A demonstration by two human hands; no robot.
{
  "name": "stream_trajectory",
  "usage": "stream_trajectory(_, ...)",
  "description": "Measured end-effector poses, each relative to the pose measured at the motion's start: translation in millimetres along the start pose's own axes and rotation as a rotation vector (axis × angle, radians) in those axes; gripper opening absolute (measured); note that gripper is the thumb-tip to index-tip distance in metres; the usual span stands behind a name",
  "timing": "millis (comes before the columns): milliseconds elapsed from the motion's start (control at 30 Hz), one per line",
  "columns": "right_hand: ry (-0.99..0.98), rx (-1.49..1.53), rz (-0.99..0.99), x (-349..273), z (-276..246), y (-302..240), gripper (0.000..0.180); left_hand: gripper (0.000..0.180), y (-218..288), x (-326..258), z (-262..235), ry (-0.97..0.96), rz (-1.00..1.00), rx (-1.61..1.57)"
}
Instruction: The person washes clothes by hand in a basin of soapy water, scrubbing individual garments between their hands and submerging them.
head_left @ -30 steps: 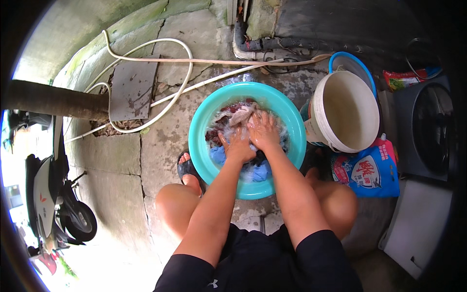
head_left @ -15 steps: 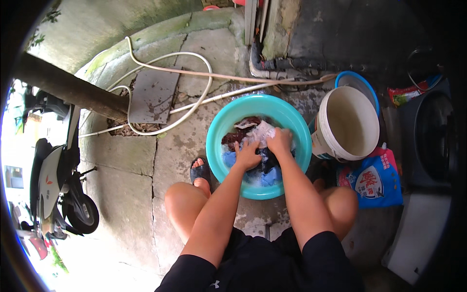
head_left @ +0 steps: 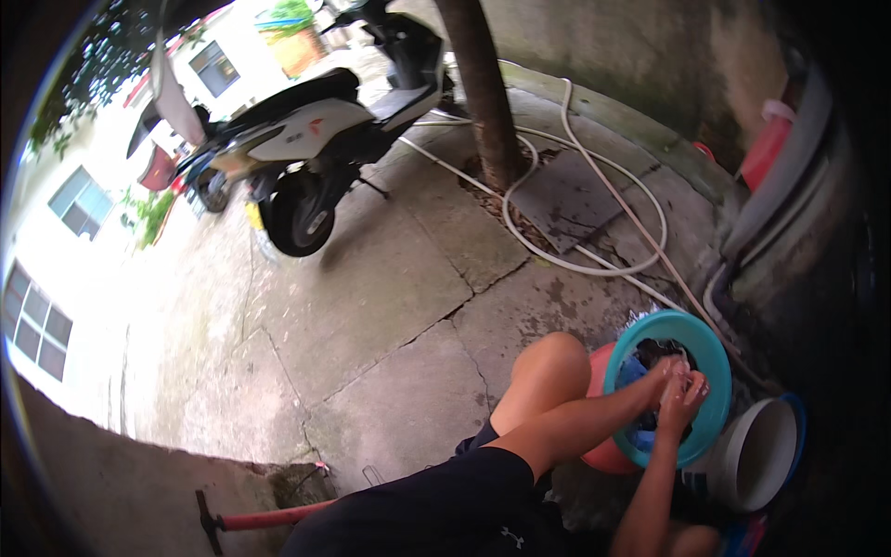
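Dark and blue wet clothes lie in a turquoise basin at the right. Over them, my left hand and my right hand are close together. Both have their fingers closed on a small pale cloth, mostly hidden by the hands. Under the basin shows part of a reddish tub.
A white bucket stands beside the basin. A pale hose loops past a tree trunk and a flat slab. Farther left a scooter is parked; a red-handled tool lies at the lower edge.
The view has swung to the left, so the basin now sits at the right and the scooter shows whole. My hands have come together on the pale cloth.
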State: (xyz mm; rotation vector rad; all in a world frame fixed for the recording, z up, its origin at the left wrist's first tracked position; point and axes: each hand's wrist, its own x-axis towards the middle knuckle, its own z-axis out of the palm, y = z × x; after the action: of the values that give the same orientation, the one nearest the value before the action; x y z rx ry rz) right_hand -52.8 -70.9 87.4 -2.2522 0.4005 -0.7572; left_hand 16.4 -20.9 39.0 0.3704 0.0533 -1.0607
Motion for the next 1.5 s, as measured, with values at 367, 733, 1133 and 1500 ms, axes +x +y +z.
stream_trajectory(367,-0.18,0.493,0.272,-24.6,-22.4,14.7,0.055,0.029,-49.8,-27.4,63.4,0.179,0.215,0.188)
stream_trajectory(733,0.03,0.926,0.726,-15.0,-15.3,80.3,0.043,0.022,-63.8,-9.8,36.3,0.24,0.075,0.206)
stream_trajectory(1133,0.135,0.723,0.76,-8.0,-43.3,59.3,0.053,0.023,-69.0,-26.4,67.5,0.229,0.038,0.356)
stream_trajectory(1500,-0.022,0.301,0.123,-14.5,-31.7,22.4,0.049,0.038,-34.2,2.1,35.5,0.226,0.046,0.073)
